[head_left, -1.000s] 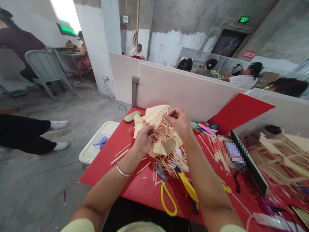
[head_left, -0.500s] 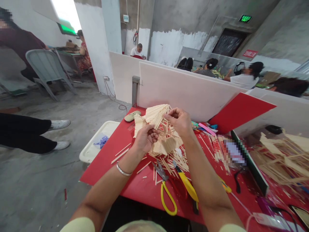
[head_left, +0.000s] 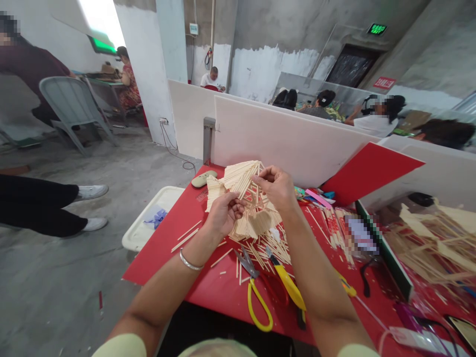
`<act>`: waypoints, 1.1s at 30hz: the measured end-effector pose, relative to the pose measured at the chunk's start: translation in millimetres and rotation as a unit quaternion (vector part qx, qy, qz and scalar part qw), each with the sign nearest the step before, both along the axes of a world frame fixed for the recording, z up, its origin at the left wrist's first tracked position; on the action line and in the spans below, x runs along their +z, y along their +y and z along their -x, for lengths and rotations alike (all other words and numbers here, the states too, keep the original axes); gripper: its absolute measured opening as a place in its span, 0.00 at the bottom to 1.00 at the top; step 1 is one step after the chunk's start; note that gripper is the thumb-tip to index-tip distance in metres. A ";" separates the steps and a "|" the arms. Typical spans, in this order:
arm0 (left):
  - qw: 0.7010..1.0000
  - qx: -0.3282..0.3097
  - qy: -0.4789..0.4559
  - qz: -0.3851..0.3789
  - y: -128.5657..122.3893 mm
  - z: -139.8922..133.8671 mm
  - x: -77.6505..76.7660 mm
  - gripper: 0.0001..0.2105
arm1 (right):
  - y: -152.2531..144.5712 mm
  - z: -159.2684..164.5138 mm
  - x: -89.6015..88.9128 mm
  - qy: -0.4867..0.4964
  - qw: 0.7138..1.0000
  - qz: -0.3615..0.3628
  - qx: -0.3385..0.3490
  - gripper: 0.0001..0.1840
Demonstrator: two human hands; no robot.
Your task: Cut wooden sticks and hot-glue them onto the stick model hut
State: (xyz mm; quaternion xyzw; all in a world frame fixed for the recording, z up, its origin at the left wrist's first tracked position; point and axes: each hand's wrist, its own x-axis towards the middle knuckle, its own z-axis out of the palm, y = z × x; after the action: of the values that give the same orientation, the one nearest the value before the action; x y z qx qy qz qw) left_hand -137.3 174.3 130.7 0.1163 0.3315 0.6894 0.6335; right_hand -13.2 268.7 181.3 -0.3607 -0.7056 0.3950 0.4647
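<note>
On the red tabletop (head_left: 163, 263) stands a small model building made of pale wooden sticks (head_left: 241, 173), with sloping roof panels laid stick against stick. My right hand (head_left: 278, 188) is at its upper right side, thumb and forefinger pinched on a thin wooden stick by the roof's edge. Lower and to the left, my left hand (head_left: 225, 213) pinches at the lower ends of the roof sticks, its other fingers curled. Both hands hide part of the model. Loose wooden sticks (head_left: 260, 253) lie scattered below it, beside yellow-handled scissors (head_left: 256, 297) and a yellow cutter (head_left: 290, 287).
A pale computer mouse (head_left: 204, 179) lies behind the left hand. White partition boards (head_left: 275, 134) stand along the table's back. Bundled sticks (head_left: 336, 228), a green-edged board (head_left: 386, 253) and another stick model (head_left: 435, 243) are at right. A white tub (head_left: 134, 233) sits to the left.
</note>
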 end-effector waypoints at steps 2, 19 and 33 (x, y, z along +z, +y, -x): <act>1.000 0.000 0.010 -0.011 -0.1 -0.7 -1.1 0.07 | 0.1 0.0 0.0 0.002 1.000 -0.003 0.000 0.17; 0.998 0.001 0.046 -0.040 -0.7 -3.1 -3.8 0.11 | -0.9 -0.1 0.6 0.005 1.000 -0.002 -0.002 0.16; 0.998 -0.028 0.048 -0.040 -9.8 -5.2 -5.1 0.12 | -8.2 -3.2 3.2 0.008 1.000 0.009 0.000 0.17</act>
State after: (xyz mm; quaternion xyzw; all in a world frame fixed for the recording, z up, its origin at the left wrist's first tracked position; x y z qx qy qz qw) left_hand -132.1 164.4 125.6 0.1835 0.3303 0.6778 0.6307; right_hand -10.0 260.5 184.4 -0.3621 -0.6982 0.4039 0.4672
